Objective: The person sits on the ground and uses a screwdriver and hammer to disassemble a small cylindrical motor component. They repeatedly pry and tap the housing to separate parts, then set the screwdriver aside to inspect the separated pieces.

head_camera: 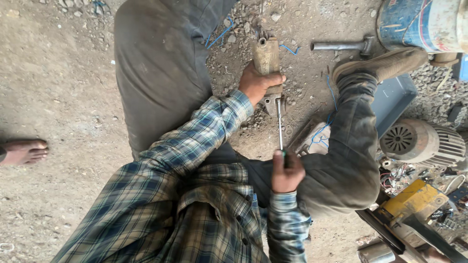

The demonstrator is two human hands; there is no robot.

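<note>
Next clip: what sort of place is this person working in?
Probably an informal outdoor repair spot. The person sits on bare dirt ground, an electric motor with loose wiring lies nearby, and a hammer rests among gravel beside a worn drum.

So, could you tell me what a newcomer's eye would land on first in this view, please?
At the centre, the left hand grips a worn, dirt-caked tan metal block on the gravelly ground, while the right hand drives a long steel screwdriver into its near end. At right lie a grey finned electric motor and a yellow power tool. Another person's bare foot shows at the left edge.
</note>
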